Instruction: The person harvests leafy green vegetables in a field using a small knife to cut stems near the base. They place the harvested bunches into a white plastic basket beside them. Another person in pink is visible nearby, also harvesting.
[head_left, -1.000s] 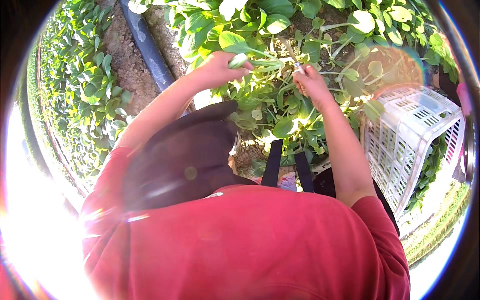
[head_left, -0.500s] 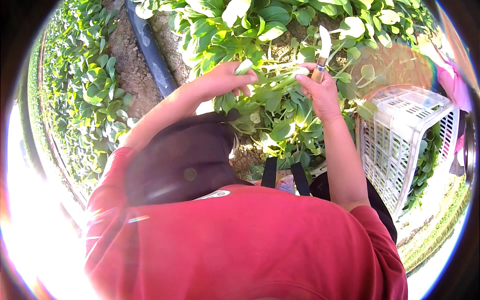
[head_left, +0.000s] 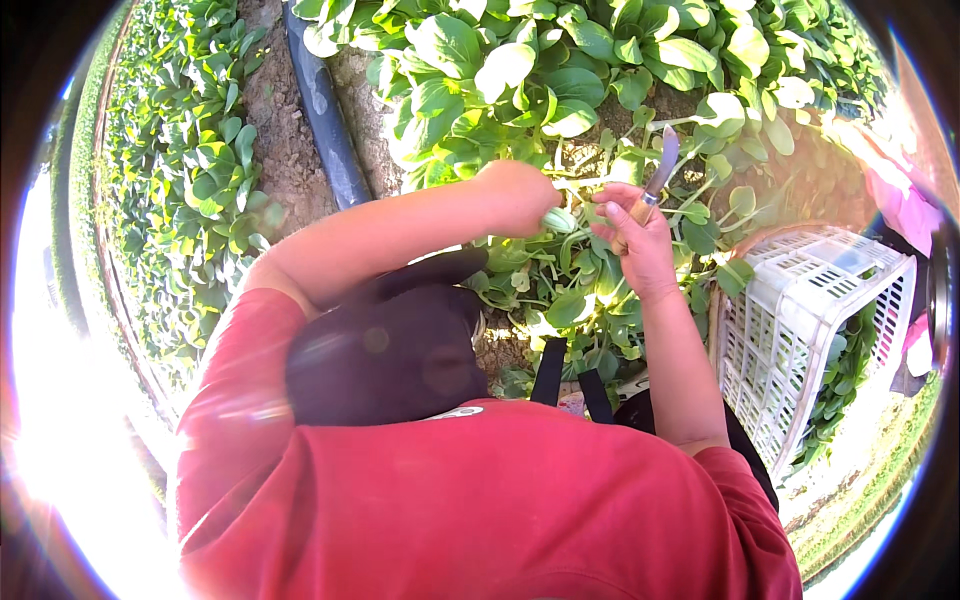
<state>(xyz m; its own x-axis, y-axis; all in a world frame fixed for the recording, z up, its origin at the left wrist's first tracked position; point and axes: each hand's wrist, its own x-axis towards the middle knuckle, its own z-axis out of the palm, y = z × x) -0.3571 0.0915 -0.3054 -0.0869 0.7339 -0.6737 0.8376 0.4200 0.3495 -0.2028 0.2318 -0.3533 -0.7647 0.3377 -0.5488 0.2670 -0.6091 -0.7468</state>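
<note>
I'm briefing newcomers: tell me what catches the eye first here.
The big red cloth shirt fills the lower middle. Above it, before green leafy plants, the right hand holds a curved metal-bladed knife. A white slatted plastic crate with green leaves inside sits at right.

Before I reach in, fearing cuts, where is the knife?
In the head view, the knife is upper right of centre, in the right hand, blade pointing up the picture, left of the white crate.
</note>
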